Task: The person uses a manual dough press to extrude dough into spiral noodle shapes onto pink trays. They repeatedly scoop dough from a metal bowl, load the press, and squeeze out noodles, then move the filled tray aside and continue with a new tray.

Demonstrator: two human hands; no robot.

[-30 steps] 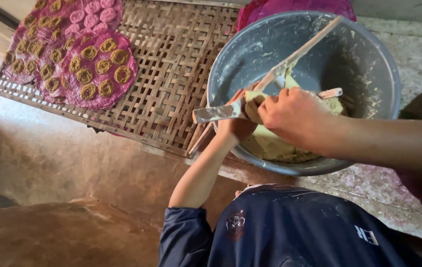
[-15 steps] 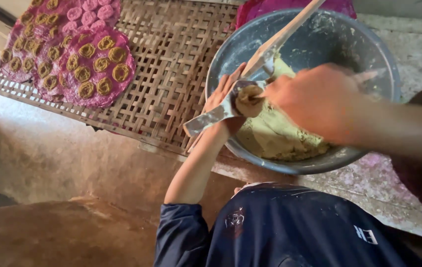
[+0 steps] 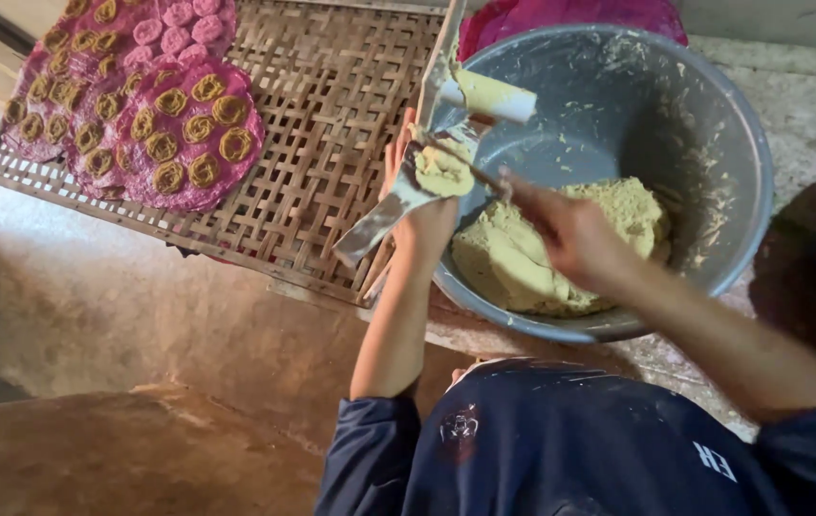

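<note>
My left hand [image 3: 415, 196] is shut on a metal dough press [image 3: 381, 218], held upright over the near left rim of a big grey bowl [image 3: 750, 182]. A lump of yellow-green dough [image 3: 444, 170] sits on the press, and a white cylinder [image 3: 492, 97] smeared with dough sticks out above it. Just to the right, my right hand [image 3: 570, 234] hovers over the bowl, gripping a thin stick [image 3: 473, 170] whose tip touches that lump. A large mass of the same dough [image 3: 499, 272] lies in the bowl.
A woven bamboo mat [image 3: 332, 115] lies left of the bowl. Pink cloths [image 3: 136, 158] on its far left carry several coiled yellow spirals [image 3: 203, 170]. A pink cloth [image 3: 561, 17] shows behind the bowl. Bare stone floor [image 3: 93, 306] lies below; my dark blue clothing [image 3: 561, 449] fills the bottom.
My right hand has drawn back to the right, away from the press. The press now stands higher and more upright, with a dough lump on it.
</note>
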